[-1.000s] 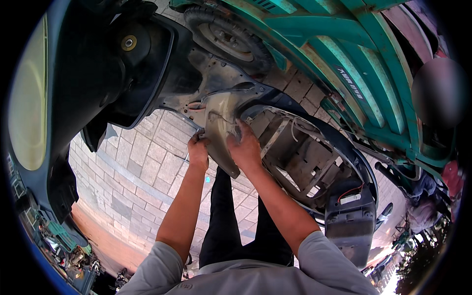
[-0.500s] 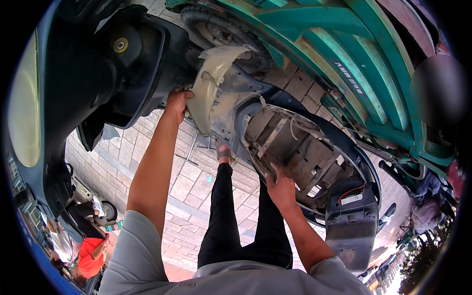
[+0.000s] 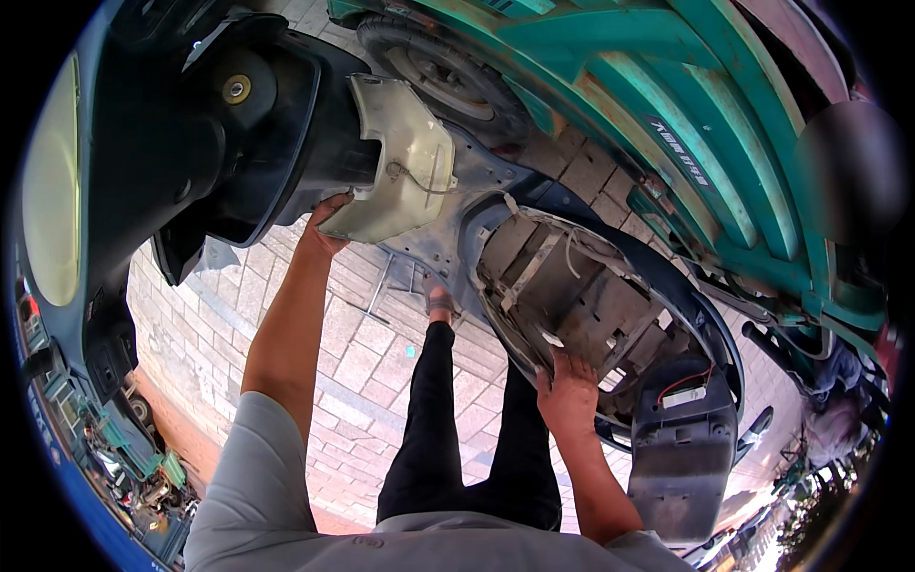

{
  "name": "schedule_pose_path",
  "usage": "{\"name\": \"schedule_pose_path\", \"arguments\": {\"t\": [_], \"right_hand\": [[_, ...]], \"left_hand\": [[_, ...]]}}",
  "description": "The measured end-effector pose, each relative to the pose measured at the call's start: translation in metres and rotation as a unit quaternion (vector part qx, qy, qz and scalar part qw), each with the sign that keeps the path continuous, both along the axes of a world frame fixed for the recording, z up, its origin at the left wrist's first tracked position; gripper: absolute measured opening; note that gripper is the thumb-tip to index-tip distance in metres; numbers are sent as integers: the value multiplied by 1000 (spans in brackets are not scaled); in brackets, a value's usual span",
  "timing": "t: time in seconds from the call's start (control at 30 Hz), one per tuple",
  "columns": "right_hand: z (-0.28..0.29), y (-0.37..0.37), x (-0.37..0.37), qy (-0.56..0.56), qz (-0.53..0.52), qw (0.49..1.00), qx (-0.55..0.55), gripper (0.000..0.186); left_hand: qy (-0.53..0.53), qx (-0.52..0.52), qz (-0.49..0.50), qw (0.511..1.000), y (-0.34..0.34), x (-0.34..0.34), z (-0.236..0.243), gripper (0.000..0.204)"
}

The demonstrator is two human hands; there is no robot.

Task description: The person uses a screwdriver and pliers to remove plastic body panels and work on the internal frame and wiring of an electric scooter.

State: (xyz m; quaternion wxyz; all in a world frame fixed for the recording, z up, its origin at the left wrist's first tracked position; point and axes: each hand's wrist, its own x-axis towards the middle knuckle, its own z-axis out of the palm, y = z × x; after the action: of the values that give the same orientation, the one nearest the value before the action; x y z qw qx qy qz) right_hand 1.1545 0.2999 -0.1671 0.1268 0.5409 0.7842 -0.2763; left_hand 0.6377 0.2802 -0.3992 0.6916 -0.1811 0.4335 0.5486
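Observation:
My left hand (image 3: 330, 221) grips the lower left corner of a pale beige plastic panel (image 3: 410, 176), raised and tilted over the dark scooter footboard (image 3: 434, 248). A thin wire runs from the panel toward the seat bay. My right hand (image 3: 569, 393) rests on the lower rim of the open, dusty seat bay (image 3: 581, 286), fingers bent slightly and apart, holding nothing.
The scooter's dark front body (image 3: 133, 172) fills the upper left. A rusty green cargo vehicle (image 3: 667, 133) with a wheel (image 3: 429, 67) stands beyond. Below the footboard are a metal stand (image 3: 376, 296), pavers (image 3: 353, 372) and my foot (image 3: 438, 300). A dark box (image 3: 679, 458) adjoins the bay.
The panel has been lifted leftward from the footboard and turned. My left hand has moved up and left with it. My right hand has left the panel and moved down-right to the bay's rim.

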Motion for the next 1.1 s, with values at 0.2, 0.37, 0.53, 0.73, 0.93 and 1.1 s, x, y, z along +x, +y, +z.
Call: {"name": "schedule_pose_path", "arguments": {"t": [0.2, 0.37, 0.53, 0.73, 0.93, 1.1], "right_hand": [[-8, -15, 21, 5, -11, 1000, 2, 36], [-23, -25, 25, 25, 0, 1000, 7, 29], [-23, -21, 19, 31, -38, 999, 10, 28], [-28, -18, 13, -22, -23, 999, 34, 32], [-29, -14, 11, -63, -8, 997, 41, 32], [-35, -15, 12, -62, -6, 997, 50, 32]], "left_hand": [[15, -1, 57, 998, -17, 8, 1, 37], [53, -64, 181, 980, -49, 21, 16, 43], [114, -145, 159, 970, -84, 53, 27, 52], [204, -216, -77, 952, -121, 134, 25, 55], [265, -192, -242, 913, -148, 240, 24, 36], [369, -133, -291, 872, -161, 298, 24, 27]]}}
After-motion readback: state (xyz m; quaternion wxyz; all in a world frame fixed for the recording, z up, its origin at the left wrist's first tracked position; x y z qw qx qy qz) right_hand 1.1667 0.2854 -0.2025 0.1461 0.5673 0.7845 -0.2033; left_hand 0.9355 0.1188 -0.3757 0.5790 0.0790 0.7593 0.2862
